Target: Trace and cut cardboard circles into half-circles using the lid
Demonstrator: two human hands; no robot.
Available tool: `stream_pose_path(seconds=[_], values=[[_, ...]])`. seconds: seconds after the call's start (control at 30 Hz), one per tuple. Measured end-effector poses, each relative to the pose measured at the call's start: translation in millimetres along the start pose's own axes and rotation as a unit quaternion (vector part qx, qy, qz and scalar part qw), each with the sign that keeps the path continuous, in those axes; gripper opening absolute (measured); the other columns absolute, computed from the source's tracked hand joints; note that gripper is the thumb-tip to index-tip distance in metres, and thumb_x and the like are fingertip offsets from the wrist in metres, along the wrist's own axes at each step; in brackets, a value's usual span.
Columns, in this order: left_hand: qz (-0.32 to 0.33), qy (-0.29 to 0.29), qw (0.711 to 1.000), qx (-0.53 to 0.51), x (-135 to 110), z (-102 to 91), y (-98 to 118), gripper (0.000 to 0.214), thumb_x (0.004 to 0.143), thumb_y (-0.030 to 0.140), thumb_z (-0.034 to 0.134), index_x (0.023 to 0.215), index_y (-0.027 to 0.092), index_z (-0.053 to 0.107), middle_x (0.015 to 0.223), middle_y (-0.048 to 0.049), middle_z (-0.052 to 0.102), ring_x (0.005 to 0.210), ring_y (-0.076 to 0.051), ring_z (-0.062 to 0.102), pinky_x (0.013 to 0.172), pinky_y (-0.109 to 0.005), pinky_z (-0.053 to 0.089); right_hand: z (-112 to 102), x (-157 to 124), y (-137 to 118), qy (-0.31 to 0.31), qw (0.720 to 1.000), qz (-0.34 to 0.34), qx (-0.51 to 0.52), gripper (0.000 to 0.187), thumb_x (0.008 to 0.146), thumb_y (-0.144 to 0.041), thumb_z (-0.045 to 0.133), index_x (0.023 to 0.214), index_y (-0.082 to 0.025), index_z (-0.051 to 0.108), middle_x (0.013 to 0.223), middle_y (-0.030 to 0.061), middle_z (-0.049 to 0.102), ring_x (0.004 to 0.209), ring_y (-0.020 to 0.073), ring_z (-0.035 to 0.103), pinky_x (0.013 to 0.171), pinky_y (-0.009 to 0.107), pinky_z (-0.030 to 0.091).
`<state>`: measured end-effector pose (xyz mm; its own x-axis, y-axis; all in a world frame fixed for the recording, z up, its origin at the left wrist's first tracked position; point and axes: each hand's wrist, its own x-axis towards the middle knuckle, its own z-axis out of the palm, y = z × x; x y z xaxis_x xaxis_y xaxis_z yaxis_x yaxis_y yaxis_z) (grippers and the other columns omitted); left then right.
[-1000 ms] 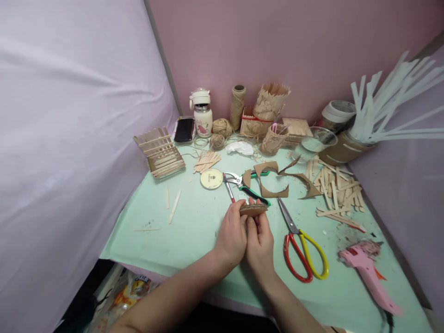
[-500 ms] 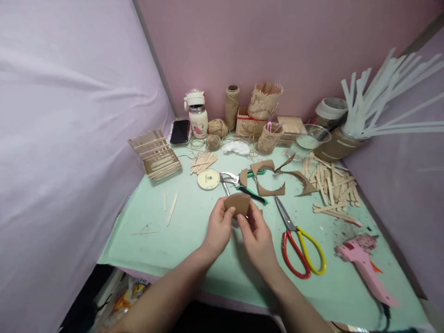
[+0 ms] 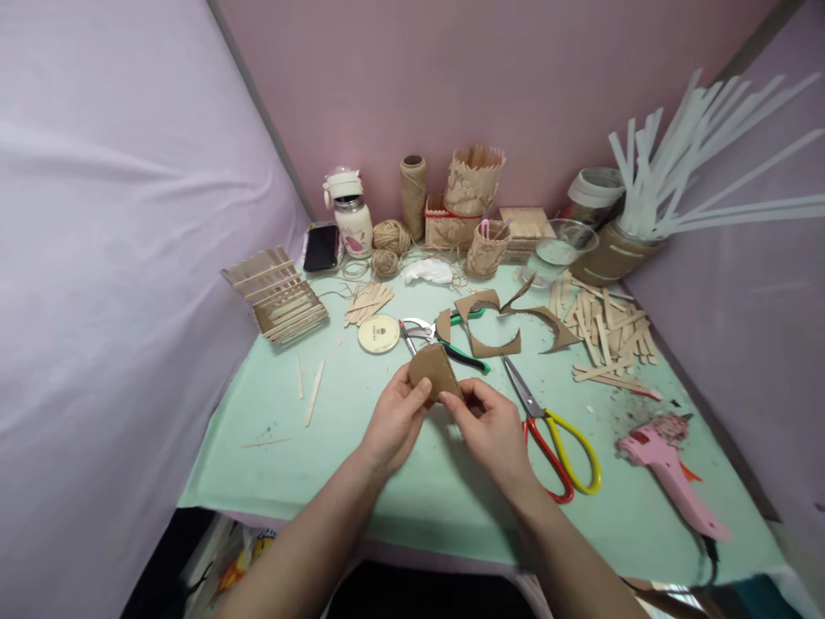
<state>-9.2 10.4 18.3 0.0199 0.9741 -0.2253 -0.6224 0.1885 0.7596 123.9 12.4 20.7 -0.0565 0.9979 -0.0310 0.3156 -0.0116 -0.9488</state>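
Both of my hands hold one rounded brown cardboard piece (image 3: 433, 370) just above the pale green table (image 3: 361, 481). My left hand (image 3: 394, 419) pinches its left edge with thumb and fingers. My right hand (image 3: 495, 430) pinches its lower right edge. The piece stands tilted, its flat face turned toward me. Green-handled pliers (image 3: 444, 340) lie just behind it, and red and yellow scissors (image 3: 553, 430) lie right of my right hand.
Cut cardboard scraps (image 3: 493, 322) and a heap of wooden sticks (image 3: 606, 331) lie at mid and right. A pink glue gun (image 3: 667, 473) rests near the right edge. A stick-built box (image 3: 277, 297), a round lid (image 3: 378, 334), a phone, a bottle, twine and jars line the back.
The cardboard piece went from lying flat and edge-on between my fingers to tilted up with its face toward me. Both hands shifted slightly left and the view drifted right.
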Motion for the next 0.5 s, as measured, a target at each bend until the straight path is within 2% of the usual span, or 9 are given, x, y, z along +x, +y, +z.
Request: stream_pose_path(seconds=[0.1, 0.23, 0.33, 0.43, 0.5], values=[[-0.051, -0.020, 0.998, 0.020, 3, -5.1, 9, 0.048, 0.067, 0.031, 0.086, 0.108, 0.014, 0.068, 0.102, -0.0092, 0.071, 0.093, -0.019, 0.065, 0.085, -0.030, 0.049, -6, 1, -1, -0.026, 0.999, 0.002, -0.022, 0.024, 0.083, -0.040, 0.062, 0.070, -0.020, 0.058, 0.062, -0.0033, 0.053, 0.059, 0.0132, 0.046, 0.057, 0.025, 0.036], [-0.075, 0.013, 0.996, 0.039, 7, -6.9, 9, 0.037, 0.063, 0.024, 0.087, 0.094, 0.011, 0.071, 0.087, -0.0070, 0.073, 0.079, -0.015, 0.066, 0.077, -0.027, 0.052, -10, 0, -4, -0.048, 0.997, 0.010, -0.056, 0.024, 0.084, -0.041, 0.060, 0.071, -0.021, 0.057, 0.064, -0.0027, 0.055, 0.061, 0.0145, 0.049, 0.059, 0.026, 0.038], [-0.080, 0.039, 0.996, 0.016, 9, -7.5, 7, 0.037, 0.064, 0.026, 0.087, 0.094, 0.011, 0.071, 0.087, -0.0076, 0.074, 0.077, -0.016, 0.067, 0.074, -0.028, 0.055, -23, -5, -2, -0.070, 0.994, 0.009, -0.086, 0.022, 0.084, -0.041, 0.062, 0.092, -0.021, 0.062, 0.083, 0.0014, 0.064, 0.075, 0.0180, 0.059, 0.070, 0.029, 0.045], [-0.071, 0.075, 0.995, -0.004, 13, -10.5, 10, 0.037, 0.065, 0.027, 0.086, 0.094, 0.010, 0.071, 0.089, -0.0078, 0.075, 0.075, -0.015, 0.068, 0.069, -0.025, 0.056, -51, -17, 8, -0.032, 0.976, -0.006, -0.217, 0.041, 0.082, -0.049, 0.064, 0.109, -0.019, 0.056, 0.103, 0.0092, 0.063, 0.088, 0.0245, 0.061, 0.080, 0.036, 0.047], [-0.062, 0.090, 0.994, -0.012, 15, -12.4, 13, 0.037, 0.064, 0.026, 0.087, 0.095, 0.010, 0.071, 0.089, -0.0072, 0.075, 0.074, -0.014, 0.069, 0.068, -0.024, 0.057, -72, -26, 20, -0.010, 0.942, -0.005, -0.335, 0.035, 0.085, -0.050, 0.059, 0.100, -0.018, 0.056, 0.097, 0.0117, 0.062, 0.087, 0.0284, 0.060, 0.078, 0.040, 0.046]])
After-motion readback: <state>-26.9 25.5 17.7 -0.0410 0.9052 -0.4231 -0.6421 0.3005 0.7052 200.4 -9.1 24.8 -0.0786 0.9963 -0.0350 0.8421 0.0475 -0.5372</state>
